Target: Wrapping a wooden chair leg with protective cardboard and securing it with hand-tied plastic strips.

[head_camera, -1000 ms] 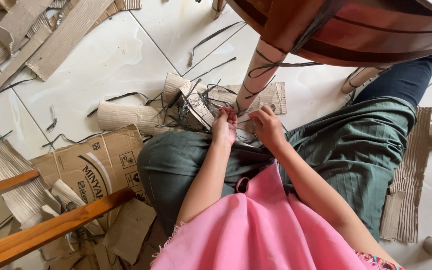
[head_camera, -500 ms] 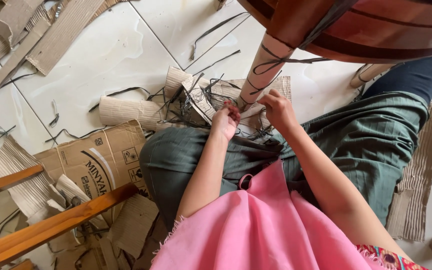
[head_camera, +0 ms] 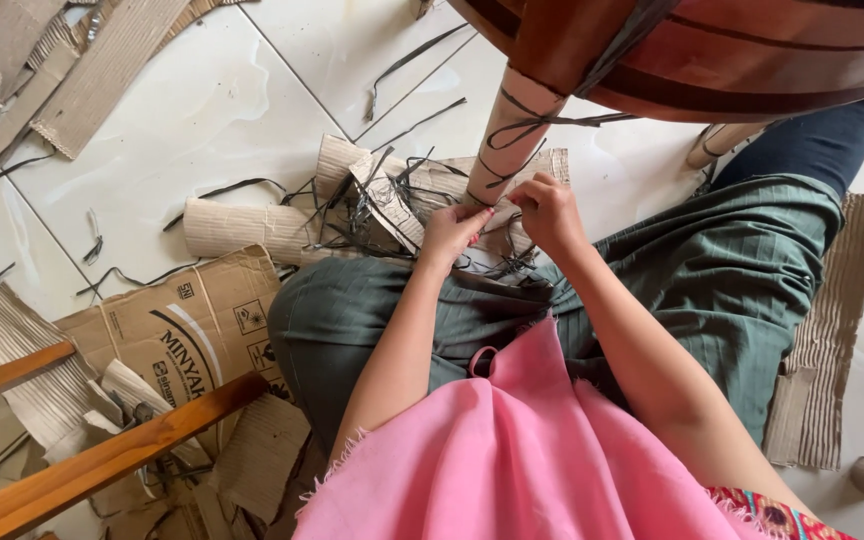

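Below, both hands, left hand (head_camera: 449,232) & right hand (head_camera: 550,210), pinch wrapped leg (head_camera: 508,135); brown carton (head_camera: 187,325) left.

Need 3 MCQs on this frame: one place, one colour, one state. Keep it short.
1. Where are both hands?
A. at the cardboard-wrapped furniture leg
B. on the wooden slat
C. on the printed box

2. What colour is the cloth in the lap?
A. blue
B. pink
C. white

3. The dark strapping on the leg is
A. absent
B. sealed under tape
C. tied round the wrap

A: left hand and right hand meet at the leg's base.
B: pink fabric fills the lower frame.
C: dark bands cross the cardboard wrap.
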